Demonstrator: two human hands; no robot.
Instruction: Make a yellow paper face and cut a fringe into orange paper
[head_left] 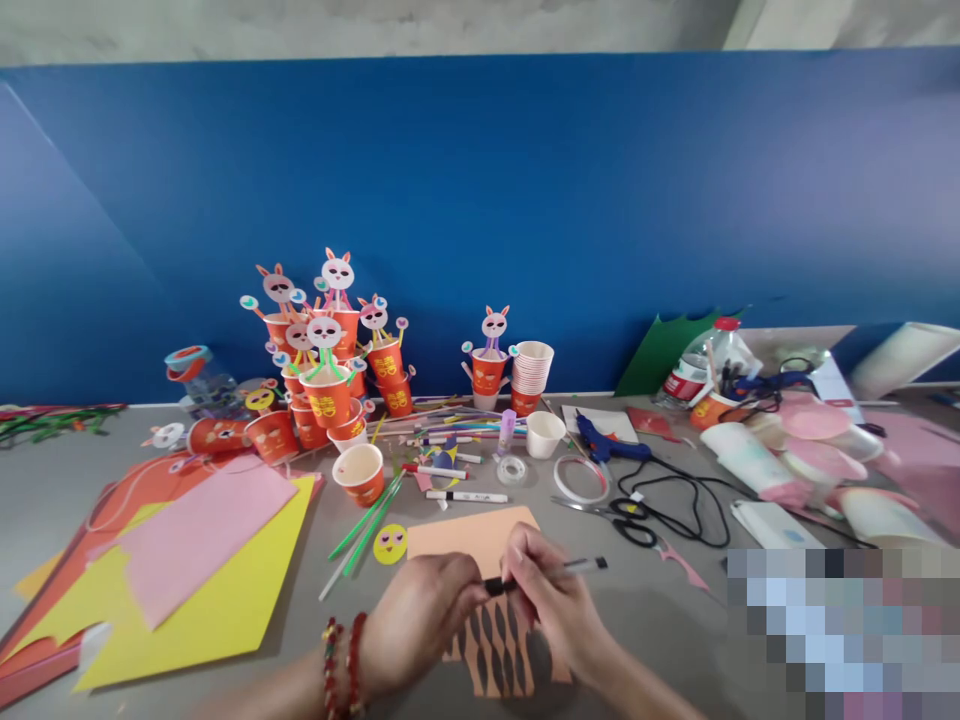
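Note:
Over the peach paper at the front middle, my two hands meet at a pen. My left hand is closed on the pen's black cap end. My right hand grips the pen's clear barrel, which points to the right. Just below the hands lies a peach sheet with several dark leaf-like shapes, partly hidden by the fingers. A round yellow face rests on the table left of the peach paper.
Paper-cup figures and green straws stand or lie left of centre. Yellow paper is at the left. A white marker, scissors, a blue glue gun with black cord, and pink-white rolls lie beyond and right.

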